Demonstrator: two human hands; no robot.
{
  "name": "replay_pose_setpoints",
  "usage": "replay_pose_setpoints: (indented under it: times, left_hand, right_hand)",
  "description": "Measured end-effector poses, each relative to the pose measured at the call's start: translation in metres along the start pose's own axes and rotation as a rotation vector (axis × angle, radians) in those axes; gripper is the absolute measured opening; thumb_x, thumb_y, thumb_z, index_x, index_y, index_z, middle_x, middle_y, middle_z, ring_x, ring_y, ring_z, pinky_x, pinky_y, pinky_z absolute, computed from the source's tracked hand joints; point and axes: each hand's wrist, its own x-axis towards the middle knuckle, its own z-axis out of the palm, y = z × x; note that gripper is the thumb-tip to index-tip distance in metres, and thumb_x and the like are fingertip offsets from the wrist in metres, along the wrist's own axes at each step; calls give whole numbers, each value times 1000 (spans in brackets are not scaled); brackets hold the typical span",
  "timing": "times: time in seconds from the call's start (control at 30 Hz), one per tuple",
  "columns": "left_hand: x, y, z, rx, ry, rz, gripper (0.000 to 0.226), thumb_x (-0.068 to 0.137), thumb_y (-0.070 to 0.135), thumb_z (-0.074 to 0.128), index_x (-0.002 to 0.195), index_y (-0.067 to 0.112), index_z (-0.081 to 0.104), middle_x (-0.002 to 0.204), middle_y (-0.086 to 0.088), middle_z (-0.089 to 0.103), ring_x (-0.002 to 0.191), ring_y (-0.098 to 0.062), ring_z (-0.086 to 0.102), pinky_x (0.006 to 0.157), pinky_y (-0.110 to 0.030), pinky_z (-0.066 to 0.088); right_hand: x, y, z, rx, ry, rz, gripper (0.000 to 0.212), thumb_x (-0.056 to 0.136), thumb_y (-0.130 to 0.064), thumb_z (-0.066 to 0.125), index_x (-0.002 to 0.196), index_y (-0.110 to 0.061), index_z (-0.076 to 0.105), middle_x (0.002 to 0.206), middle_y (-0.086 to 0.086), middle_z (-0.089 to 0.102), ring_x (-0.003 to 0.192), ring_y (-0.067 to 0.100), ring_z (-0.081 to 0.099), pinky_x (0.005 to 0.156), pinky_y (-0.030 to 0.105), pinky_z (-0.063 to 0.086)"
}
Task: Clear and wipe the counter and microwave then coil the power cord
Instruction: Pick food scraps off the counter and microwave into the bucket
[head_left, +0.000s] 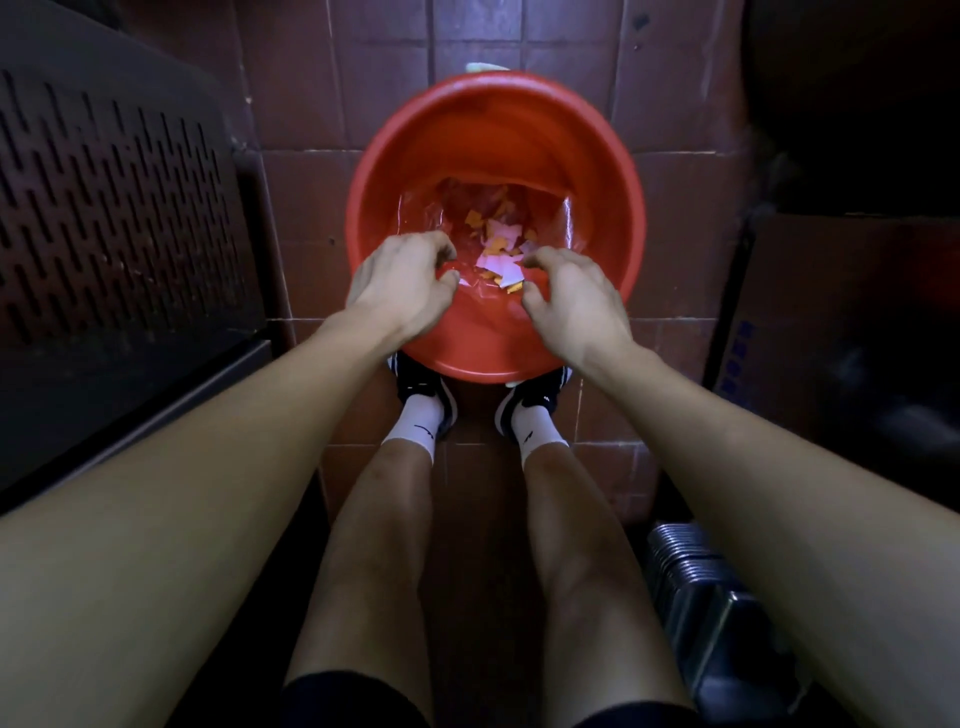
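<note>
Both hands' fingertips hidden over bin (493, 130) w/ scraps (501, 260).
</note>
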Motion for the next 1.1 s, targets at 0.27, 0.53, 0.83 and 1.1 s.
replay_pose_setpoints:
  times: [0.27,0.53,0.83,1.1]
  left_hand:
    - [-84,42,-72,118,-1,59,35,93,42,54,125,31,61,129,-4,65,118,-33,59,97,-46,50]
    - [-192,85,-147,81,146,55,33,92,44,55,121,31,62,123,-3,68,114,-33,61,91,-42,51]
    - [-307,105,-220,-28,390,-31,35,94,47,53,123,28,62,120,-2,68,112,-30,62,90,-42,51]
    - [-401,69,-237,-180,575,-174,33,95,46,53,124,30,60,124,0,66,114,-29,60,93,-40,49]
  right_hand:
    - [-57,-38,-85,-198,-69,-104,44,96,-30,54,138,-18,52,132,13,60,122,38,53,97,49,47]
    - [-140,-85,-180,-238,8,-292,41,92,-31,56,131,-19,58,130,8,62,119,36,56,95,49,48]
    - [-223,-157,-265,-275,98,-492,47,90,-38,61,133,-19,57,136,5,62,125,31,55,98,49,48]
    - [-284,-231,-274,-322,115,-704,52,89,-28,64,138,-16,55,142,5,57,132,28,51,105,48,44]
